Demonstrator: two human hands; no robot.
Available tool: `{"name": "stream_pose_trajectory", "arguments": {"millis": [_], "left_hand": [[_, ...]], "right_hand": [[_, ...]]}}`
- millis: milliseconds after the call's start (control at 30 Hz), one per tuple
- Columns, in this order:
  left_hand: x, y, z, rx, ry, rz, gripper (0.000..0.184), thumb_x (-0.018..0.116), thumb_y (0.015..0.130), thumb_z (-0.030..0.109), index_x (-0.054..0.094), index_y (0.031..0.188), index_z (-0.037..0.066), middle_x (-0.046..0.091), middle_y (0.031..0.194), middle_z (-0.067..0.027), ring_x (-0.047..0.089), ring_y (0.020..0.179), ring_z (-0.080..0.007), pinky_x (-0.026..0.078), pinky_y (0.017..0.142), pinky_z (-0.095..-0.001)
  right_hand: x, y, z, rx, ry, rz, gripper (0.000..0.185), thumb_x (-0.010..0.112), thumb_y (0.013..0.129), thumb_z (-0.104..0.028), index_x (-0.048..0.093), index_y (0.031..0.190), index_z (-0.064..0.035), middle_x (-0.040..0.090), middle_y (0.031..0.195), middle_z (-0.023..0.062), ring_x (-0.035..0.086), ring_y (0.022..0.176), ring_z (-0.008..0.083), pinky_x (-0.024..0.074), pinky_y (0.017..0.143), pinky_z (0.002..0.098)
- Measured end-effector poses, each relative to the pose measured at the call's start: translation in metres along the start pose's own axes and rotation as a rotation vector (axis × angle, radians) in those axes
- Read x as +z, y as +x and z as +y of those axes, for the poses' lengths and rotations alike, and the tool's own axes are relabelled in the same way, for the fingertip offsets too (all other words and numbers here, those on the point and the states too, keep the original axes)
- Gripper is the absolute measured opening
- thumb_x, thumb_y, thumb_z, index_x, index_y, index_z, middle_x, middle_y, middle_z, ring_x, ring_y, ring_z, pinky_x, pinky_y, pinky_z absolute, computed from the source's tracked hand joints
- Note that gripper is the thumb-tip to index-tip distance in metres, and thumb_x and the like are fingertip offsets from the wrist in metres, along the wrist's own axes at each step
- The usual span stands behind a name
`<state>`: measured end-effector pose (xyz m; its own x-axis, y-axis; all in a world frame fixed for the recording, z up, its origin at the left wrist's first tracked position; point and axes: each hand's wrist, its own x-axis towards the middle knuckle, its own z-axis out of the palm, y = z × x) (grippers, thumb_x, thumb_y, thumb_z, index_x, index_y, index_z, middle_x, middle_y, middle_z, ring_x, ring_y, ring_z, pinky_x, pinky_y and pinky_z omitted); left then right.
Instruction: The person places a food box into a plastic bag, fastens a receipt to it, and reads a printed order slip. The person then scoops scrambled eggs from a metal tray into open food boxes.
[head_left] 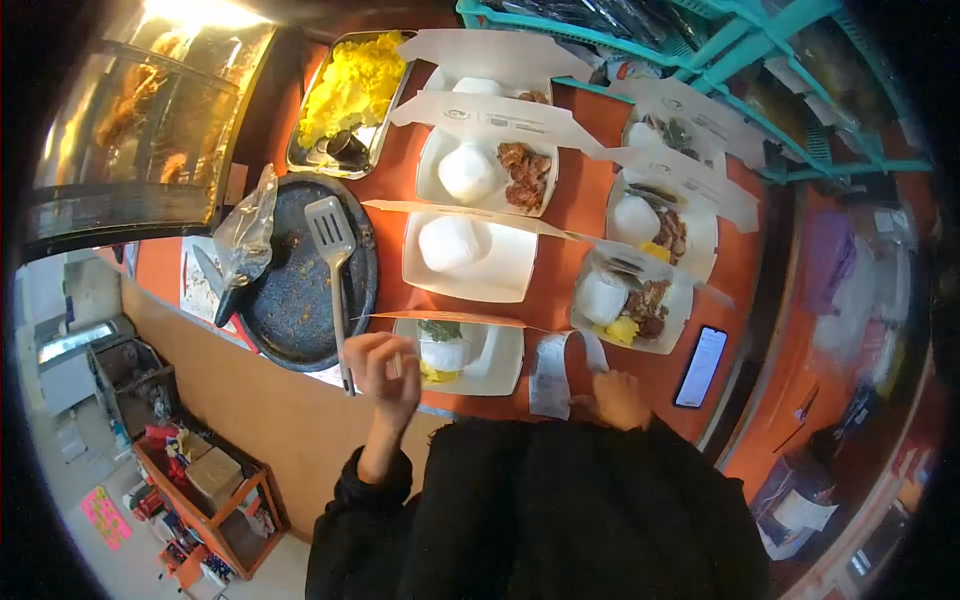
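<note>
My left hand [385,375] is raised with curled fingers at the left edge of the nearest open food box [505,362], close to the handle of a slotted turner [333,235]. Whether anything is in its fingers is hidden. Inside that box lie white rice [445,353], something dark green and something yellow. By the table's front edge my right hand [618,400] is closed at a curled paper receipt [549,378], fingers on its lower end. Behind the nearest box, another box [510,278] holds only a rice mound [449,243].
The turner lies across a dark stone plate [290,300] beside a plastic bag [250,235]. A metal tray [375,135] of yellow food stands behind. More filled boxes [660,325] are at the right, near a phone [702,366]. A teal rack [720,65] and glass display case [150,130] flank the table.
</note>
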<state>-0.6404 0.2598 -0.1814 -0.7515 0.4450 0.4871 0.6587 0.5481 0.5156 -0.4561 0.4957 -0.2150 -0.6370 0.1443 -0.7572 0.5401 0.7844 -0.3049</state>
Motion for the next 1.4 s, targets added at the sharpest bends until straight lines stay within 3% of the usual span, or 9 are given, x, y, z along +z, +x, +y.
{"name": "stream_pose_trajectory", "arguments": {"millis": [133, 267, 500, 667, 833, 1033, 1233, 1367, 1400], "left_hand": [[-0.015, 0.043, -0.009, 0.006, -0.012, 0.17, 0.015, 0.056, 0.067, -0.004, 0.052, 0.078, 0.004, 0.054, 0.073, -0.0055, 0.048, 0.07, -0.0196, 0.035, 0.066, -0.0298], [-0.026, 0.061, 0.001, -0.175, -0.374, 0.163, 0.008, 0.054, 0.072, -0.003, 0.053, 0.079, 0.0, 0.057, 0.066, -0.007, 0.049, 0.064, -0.0172, 0.037, 0.063, -0.0281], [-0.043, 0.065, 0.003, -0.374, -0.395, 0.088, 0.008, 0.054, 0.075, -0.003, 0.054, 0.083, -0.001, 0.059, 0.078, -0.01, 0.053, 0.072, -0.0147, 0.04, 0.069, -0.0248], [-0.053, 0.065, -0.055, -0.558, -0.568, 0.083, 0.016, 0.049, 0.08, -0.001, 0.055, 0.094, -0.004, 0.059, 0.09, -0.011, 0.055, 0.086, -0.014, 0.041, 0.08, -0.0242], [-0.019, 0.119, -0.086, -0.51, -0.449, -0.224, 0.022, 0.052, 0.081, 0.007, 0.056, 0.1, -0.002, 0.06, 0.091, -0.0087, 0.055, 0.085, -0.0119, 0.042, 0.077, -0.023], [0.061, 0.16, -0.131, -0.346, -0.242, -0.551, 0.03, 0.057, 0.077, 0.022, 0.057, 0.1, 0.003, 0.061, 0.088, -0.0144, 0.059, 0.081, -0.0214, 0.045, 0.071, -0.0281], [0.13, 0.18, -0.154, -0.048, -0.151, -0.733, 0.035, 0.059, 0.071, 0.027, 0.057, 0.101, 0.007, 0.059, 0.088, -0.0162, 0.057, 0.081, -0.0319, 0.045, 0.072, -0.0364], [0.146, 0.186, -0.146, -0.088, 0.004, -1.06, 0.058, 0.065, 0.065, 0.03, 0.047, 0.114, 0.006, 0.057, 0.095, -0.0193, 0.055, 0.089, -0.0288, 0.043, 0.076, -0.036], [0.154, 0.181, -0.149, -0.111, 0.005, -1.074, 0.058, 0.065, 0.065, 0.03, 0.047, 0.114, 0.006, 0.057, 0.095, -0.0193, 0.055, 0.089, -0.0288, 0.043, 0.076, -0.036]], "right_hand": [[-0.096, -0.013, -0.014, -0.318, 0.133, -0.042, 0.03, 0.059, 0.074, -0.027, 0.057, 0.087, -0.0007, 0.06, 0.074, 0.0143, 0.058, 0.069, 0.03, 0.0456, 0.061, 0.0347], [-0.182, 0.006, -0.049, -0.46, 0.337, 0.445, 0.017, 0.055, 0.076, -0.015, 0.057, 0.086, -0.0015, 0.059, 0.072, 0.012, 0.059, 0.068, 0.0187, 0.0439, 0.061, 0.0298], [-0.253, 0.125, -0.102, -0.547, -0.333, 0.849, 0.024, 0.058, 0.07, -0.024, 0.057, 0.075, -0.0009, 0.057, 0.063, 0.0171, 0.058, 0.059, 0.0272, 0.045, 0.055, 0.0362], [-0.236, 0.157, -0.077, -0.183, -0.118, -0.204, 0.057, 0.054, 0.075, -0.045, 0.048, 0.099, 0.0071, 0.057, 0.061, 0.0193, 0.06, 0.056, 0.0241, 0.0478, 0.043, 0.0315], [-0.18, 0.221, -0.028, 0.051, 0.392, -0.276, 0.073, 0.054, 0.073, -0.053, 0.033, 0.121, -0.0017, 0.052, 0.089, 0.031, 0.06, 0.068, 0.0303, 0.0511, 0.048, 0.0373], [-0.153, 0.242, -0.015, -0.108, 0.916, -0.27, 0.043, 0.048, 0.083, -0.022, 0.035, 0.111, 0.0088, 0.05, 0.1, 0.0191, 0.06, 0.072, 0.0275, 0.0521, 0.06, 0.0355], [-0.155, 0.227, -0.026, -0.041, 0.955, -0.163, 0.04, 0.051, 0.079, -0.014, 0.035, 0.106, 0.0101, 0.046, 0.106, 0.0216, 0.059, 0.068, 0.0278, 0.0518, 0.058, 0.0366], [-0.14, 0.248, -0.01, -0.11, 1.09, -0.132, 0.024, 0.055, 0.073, -0.011, 0.05, 0.093, 0.0017, 0.056, 0.08, 0.0158, 0.058, 0.068, 0.0287, 0.0508, 0.06, 0.0346], [-0.148, 0.252, -0.006, -0.468, 0.349, -0.051, 0.024, 0.052, 0.073, -0.008, 0.049, 0.094, 0.0031, 0.057, 0.083, 0.0172, 0.059, 0.069, 0.0294, 0.0511, 0.062, 0.0365]]}}
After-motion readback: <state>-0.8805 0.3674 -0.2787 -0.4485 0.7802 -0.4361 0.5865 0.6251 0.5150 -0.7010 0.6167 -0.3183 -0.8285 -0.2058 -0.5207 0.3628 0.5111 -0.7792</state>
